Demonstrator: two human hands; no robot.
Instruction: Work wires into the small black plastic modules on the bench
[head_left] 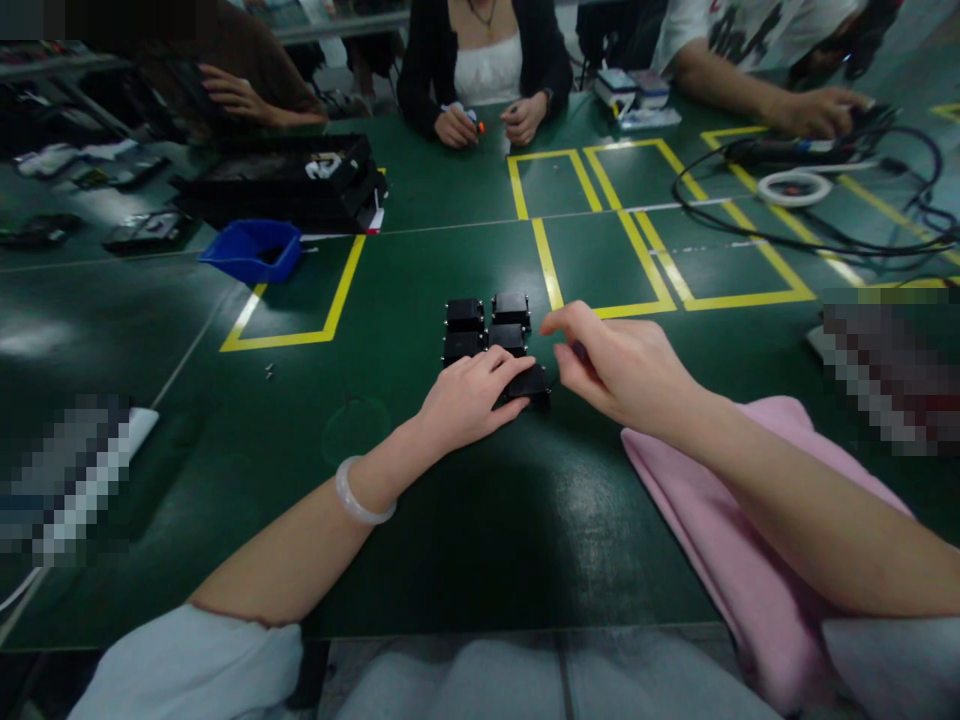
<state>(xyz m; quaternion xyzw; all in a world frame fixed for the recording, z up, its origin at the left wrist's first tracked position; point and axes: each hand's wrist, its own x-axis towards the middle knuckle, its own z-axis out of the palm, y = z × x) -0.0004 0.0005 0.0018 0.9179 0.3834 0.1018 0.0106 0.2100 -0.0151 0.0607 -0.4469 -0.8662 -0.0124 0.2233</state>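
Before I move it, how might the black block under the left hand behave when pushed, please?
The black block looks boxy and low, so it would likely slide rather than roll. It seems rigid under the left hand.

A blue bin [251, 250] sits beside a black case [285, 180], with black cables [825, 240] far right.

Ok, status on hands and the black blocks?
Left hand holding loose black block. Right hand pinched beside it, contents unclear. Four-block cluster beyond. Pink cloth under right forearm.

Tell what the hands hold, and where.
Left hand grips a small black box by its top; whether the right hand, fingers pinched, holds anything cannot be told.
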